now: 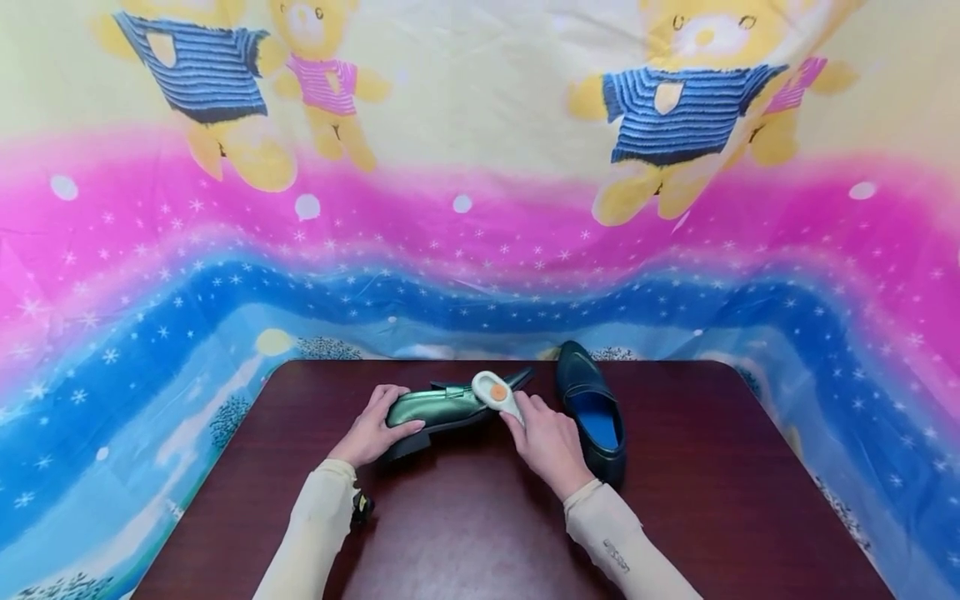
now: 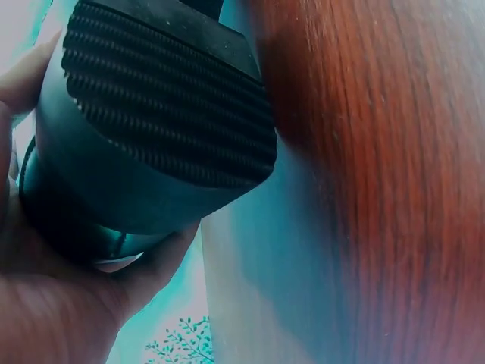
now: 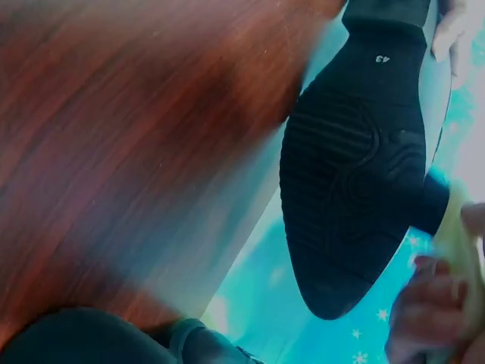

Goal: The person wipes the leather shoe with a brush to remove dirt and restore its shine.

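A dark, glossy loafer (image 1: 442, 408) is tilted on its side, toe pointing right and greenish light on its upper. My left hand (image 1: 369, 429) grips it around the heel end, thumb along the near side. In my right hand (image 1: 549, 442) is a white-handled brush (image 1: 491, 390) with an orange spot on its back, set against the front part of the loafer. The left wrist view shows the ridged heel (image 2: 170, 102) close up. Seen from the right wrist, the patterned sole (image 3: 352, 167) faces the camera; the brush's dark bristles (image 3: 430, 203) meet the shoe's side, and my right hand is blurred.
A second dark loafer (image 1: 588, 392) with a blue insole stands upright to the right of my right hand, its toe near the far edge. Both are on a reddish-brown wooden table (image 1: 465, 525). A patterned cloth (image 1: 480, 225) hangs behind and around the table.
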Demonstrator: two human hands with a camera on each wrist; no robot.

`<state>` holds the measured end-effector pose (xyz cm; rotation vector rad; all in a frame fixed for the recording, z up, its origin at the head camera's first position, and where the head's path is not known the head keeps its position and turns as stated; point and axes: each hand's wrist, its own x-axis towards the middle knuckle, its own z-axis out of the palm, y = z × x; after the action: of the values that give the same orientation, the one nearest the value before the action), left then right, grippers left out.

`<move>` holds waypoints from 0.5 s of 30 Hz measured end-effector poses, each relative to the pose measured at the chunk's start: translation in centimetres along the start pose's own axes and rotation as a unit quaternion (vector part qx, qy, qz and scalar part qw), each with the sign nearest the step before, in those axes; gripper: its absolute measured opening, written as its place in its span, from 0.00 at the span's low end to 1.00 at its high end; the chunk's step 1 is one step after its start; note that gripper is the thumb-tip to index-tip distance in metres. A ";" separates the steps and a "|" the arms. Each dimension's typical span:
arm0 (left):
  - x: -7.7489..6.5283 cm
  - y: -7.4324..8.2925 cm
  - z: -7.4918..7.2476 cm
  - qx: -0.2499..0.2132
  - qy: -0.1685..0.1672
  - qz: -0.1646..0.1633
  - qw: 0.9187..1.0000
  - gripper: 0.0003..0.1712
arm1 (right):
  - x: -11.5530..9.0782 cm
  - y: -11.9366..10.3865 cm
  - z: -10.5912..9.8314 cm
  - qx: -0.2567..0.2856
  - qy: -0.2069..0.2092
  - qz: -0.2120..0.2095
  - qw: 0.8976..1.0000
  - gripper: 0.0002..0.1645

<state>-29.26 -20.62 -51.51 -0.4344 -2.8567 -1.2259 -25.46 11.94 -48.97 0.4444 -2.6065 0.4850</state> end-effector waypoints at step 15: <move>-0.3 0.2 0.3 -0.009 0.023 0.021 0.999 0.36 | 1.2 1.1 -1.4 0.033 0.017 0.110 0.993 0.20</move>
<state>-28.87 -20.38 -51.58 -0.4584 -2.7860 -1.2405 -26.38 13.16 -47.50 0.1669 -2.6252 0.6462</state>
